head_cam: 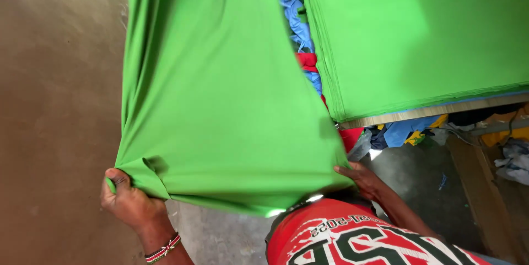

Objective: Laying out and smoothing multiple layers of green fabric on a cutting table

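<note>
a: left hand (129, 201) at the lower left of the frame is closed on the near corner of the cloth (220, 105), thumb on top, the fabric bunched into a small fold there. right hand (361, 179), lower centre right, has the other near corner; its fingers are mostly tucked under the hem, so i read it as closed on the cloth but can't see how firmly.

b: and the cloth itself?

a: green, stretched taut between the two hands, running up the middle of the frame to the top edge. its far end is out of view.

b: what could go wrong?

a: the right corner looks the weaker hold. if the pull stays this tight, i'd judge that side could slip out and the sheet would drop toward the floor (55, 105) on the left, which looks dusty.

b: anything else?

a: the stack (419, 39) of green sheets at the upper right sits close to the table edge (430, 111). the held cloth passes just beside it, near its corner. dragging sideways could pull the top layers askew. the scraps (300, 22) in the gap between cloth and stack, blue and red, could also catch on it.

b: the bunching at the left?

a: likely a crease or an uneven edge if it's laid down that way.
</note>
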